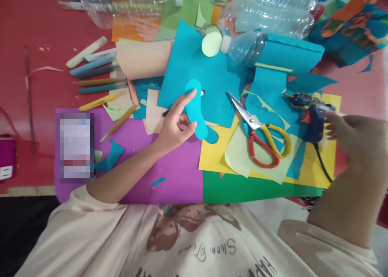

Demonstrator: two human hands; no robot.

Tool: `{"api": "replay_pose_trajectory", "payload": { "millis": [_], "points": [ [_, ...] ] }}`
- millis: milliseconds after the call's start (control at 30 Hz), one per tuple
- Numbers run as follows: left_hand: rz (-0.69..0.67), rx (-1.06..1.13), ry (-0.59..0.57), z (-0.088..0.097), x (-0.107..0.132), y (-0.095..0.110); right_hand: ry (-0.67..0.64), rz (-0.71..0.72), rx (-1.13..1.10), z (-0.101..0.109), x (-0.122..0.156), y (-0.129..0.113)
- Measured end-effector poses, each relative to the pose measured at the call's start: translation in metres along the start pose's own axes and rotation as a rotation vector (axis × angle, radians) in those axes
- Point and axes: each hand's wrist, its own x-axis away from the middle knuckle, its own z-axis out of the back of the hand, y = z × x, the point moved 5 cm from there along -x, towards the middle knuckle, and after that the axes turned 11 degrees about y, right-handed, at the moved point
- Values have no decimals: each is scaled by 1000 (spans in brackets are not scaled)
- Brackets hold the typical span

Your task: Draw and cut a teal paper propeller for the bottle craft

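Note:
My left hand [176, 125] pinches a cyan foam cutout [197, 111] with a rounded top, thumb and fingers closed on its edge, above a large cyan sheet [194, 66]. The tip of a black pen [202, 93] peeks out behind the cutout. My right hand [354, 137] is at the right, its fingers loosely bent and apart, with the tips at the handle of a dark blue glue gun [312, 117]. The gun lies on yellow paper [212, 151]. Red-and-yellow scissors [262, 137] lie open between my hands.
A plastic bottle wrapped in cyan foam [281, 54] lies behind the scissors, with clear bottles [127, 6] farther back. Markers and crayons [93, 66] lie at the left on the red surface [36, 87]. A phone [75, 145] rests on purple paper [169, 176]. Scraps litter everything.

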Motion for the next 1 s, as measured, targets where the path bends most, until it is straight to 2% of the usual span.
{"api": "replay_pose_trajectory", "payload": {
  "millis": [33, 67, 100, 133, 167, 200, 233, 300, 400, 467, 567, 633, 767, 1000],
  "points": [
    [-1, -2, 4, 1, 0, -1, 181, -62, 143, 12, 5, -4],
    [-3, -1, 8, 2, -1, -1, 290, -41, 159, 18, 13, -14],
    [-5, 0, 13, 3, -2, -2, 324, 26, 125, 19, 22, -28],
    [-9, -1, 19, 4, -2, -3, 290, 99, 50, 14, 32, -41],
    [-12, -5, 25, 5, -3, -3, 201, 195, -13, 5, 43, -57],
    [-13, -12, 31, 6, -4, -4, 17, 294, -55, -11, 55, -71],
    [-11, -19, 37, 7, -5, -4, -114, 404, -100, -26, 69, -86],
    [4, -18, 41, 7, -6, -5, -317, 661, -134, -55, 98, -113],
    [29, 6, 30, 7, -6, -6, -407, 889, -42, -96, 126, -134],
    [29, 10, 23, 7, -7, -6, -367, 959, 45, -118, 133, -141],
    [32, 7, 23, 8, -8, -6, -337, 1016, 64, -136, 136, -143],
    [34, 10, 23, 8, -8, -6, -393, 1024, 27, -140, 134, -143],
    [46, -8, 22, 8, -7, -6, -523, 983, -43, -135, 130, -140],
    [36, -85, 52, 9, -3, -8, -507, 982, -49, -130, 131, -138]
  ]
}}
